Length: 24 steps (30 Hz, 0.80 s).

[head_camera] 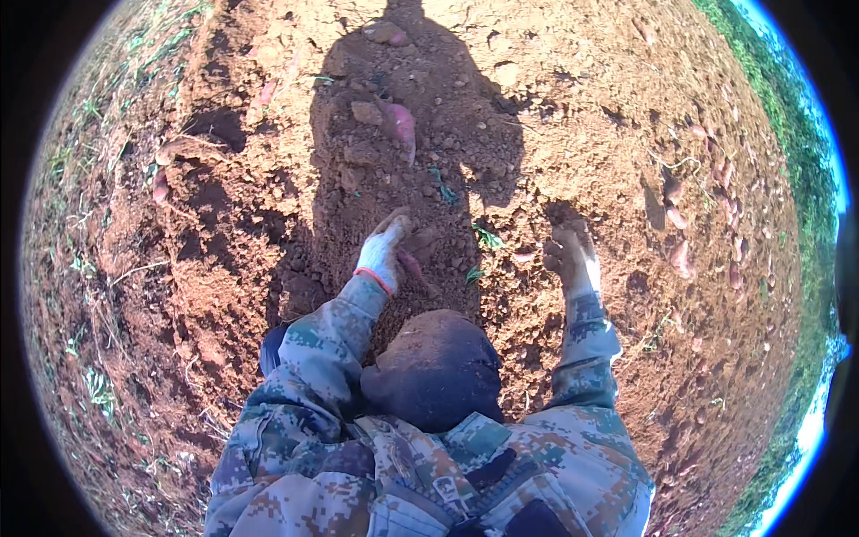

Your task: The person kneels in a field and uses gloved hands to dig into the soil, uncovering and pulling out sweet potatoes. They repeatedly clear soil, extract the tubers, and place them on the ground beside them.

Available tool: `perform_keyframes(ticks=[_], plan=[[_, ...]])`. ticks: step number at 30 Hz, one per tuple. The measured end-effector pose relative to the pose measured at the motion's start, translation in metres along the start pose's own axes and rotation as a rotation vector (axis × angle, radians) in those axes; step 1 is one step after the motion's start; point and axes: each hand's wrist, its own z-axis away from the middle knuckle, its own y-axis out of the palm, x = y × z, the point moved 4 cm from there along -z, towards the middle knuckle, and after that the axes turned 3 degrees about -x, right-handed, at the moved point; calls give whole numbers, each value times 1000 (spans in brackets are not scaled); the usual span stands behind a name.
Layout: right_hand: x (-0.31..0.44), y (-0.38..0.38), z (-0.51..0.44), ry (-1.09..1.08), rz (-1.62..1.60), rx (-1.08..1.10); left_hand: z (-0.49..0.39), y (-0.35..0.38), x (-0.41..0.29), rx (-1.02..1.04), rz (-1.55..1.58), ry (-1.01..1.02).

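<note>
My left hand (386,248), in a white work glove with a red cuff and soil-stained fingers, is low over the shaded soil. Right beside its palm is a pinkish-red sweet potato (409,264); whether the fingers touch it is unclear. Out to the right, my right hand (572,258) wears a glove browned with soil, its fingers curled at the ground. What it may hold is hidden. Farther ahead, a larger sweet potato (401,127) lies partly in loose earth, next to a soil clod (366,113).
More sweet potatoes lie in a row on the right (681,258), and another sweet potato (160,186) sits at the left. Green leaves (488,236) dot the soil between my hands. My dark-clad knee (436,369) is close below them. Green plants (798,154) line the right edge.
</note>
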Motion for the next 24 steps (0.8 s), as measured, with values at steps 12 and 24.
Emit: perform_keyframes(ticks=[12, 24], plan=[[-15, 44, -34, 71, -450, 104, 43, -16, 2, 0, -1177, 387], [-84, 68, -50, 230, 229, 123, -153, 69, -166, 20, -2505, 665]])
